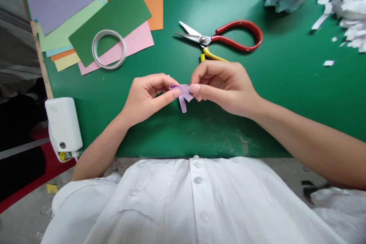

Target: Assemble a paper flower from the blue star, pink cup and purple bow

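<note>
Holding a narrow strip of lilac paper bent into a loop with two short tails, you have both hands above the middle of the smooth green tabletop, well in from its near edge. Your left hand pinches the looped end between thumb and fingers, while your right hand grips the other end the same way; the tails point toward your white buttoned shirt, which is close to the near edge. Bare green surface lies between your wrists and that edge, and more stretches out beyond your right forearm. Tighter is the room just past your right knuckles: the metal scissors with one red and one yellow handle sit there, blades parted, the yellow handle partly hidden behind your hand. Ahead of your left hand, a white ring-shaped tape roll rests on overlapping sheets of coloured paper, with an open gap between them and the blades. A white rectangular plastic device occupies the left edge, near your left forearm.
</note>
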`<state>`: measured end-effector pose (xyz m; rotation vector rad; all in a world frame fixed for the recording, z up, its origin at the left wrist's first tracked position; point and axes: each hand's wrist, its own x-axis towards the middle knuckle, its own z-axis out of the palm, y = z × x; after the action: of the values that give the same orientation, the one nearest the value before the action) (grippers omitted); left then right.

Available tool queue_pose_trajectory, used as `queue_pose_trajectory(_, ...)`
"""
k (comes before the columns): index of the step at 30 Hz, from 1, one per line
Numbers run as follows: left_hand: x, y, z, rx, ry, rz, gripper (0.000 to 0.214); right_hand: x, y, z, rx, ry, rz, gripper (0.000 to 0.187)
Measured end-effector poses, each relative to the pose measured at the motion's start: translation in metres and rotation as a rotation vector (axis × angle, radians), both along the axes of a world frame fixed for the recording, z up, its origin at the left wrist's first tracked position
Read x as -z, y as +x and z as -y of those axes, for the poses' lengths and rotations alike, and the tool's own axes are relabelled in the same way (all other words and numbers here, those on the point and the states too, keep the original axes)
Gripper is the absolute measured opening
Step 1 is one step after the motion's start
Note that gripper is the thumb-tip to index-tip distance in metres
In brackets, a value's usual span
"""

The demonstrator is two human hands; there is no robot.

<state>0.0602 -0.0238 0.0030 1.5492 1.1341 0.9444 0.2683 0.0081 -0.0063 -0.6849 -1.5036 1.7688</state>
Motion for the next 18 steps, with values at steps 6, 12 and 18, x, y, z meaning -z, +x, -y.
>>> queue_pose_trajectory(6, 0.003, 0.0, 0.0, -0.057, -0.149, 0.062, 0.021, 0.008, 0.001, 0.004, 0.155, 0.308, 0.056, 0.018)
queue_pose_trajectory(12, 0.009, -0.001, 0.001, -0.069, -0.217, 0.074, 0.025, 0.01, -0.004, 0.012, 0.441, 0.649, 0.313, 0.007)
queue_pose_trajectory(18, 0.006, 0.002, 0.002, -0.028, -0.223, 0.049, 0.025, 0.01, -0.008, 0.017, 0.462, 0.613, 0.345, 0.012)
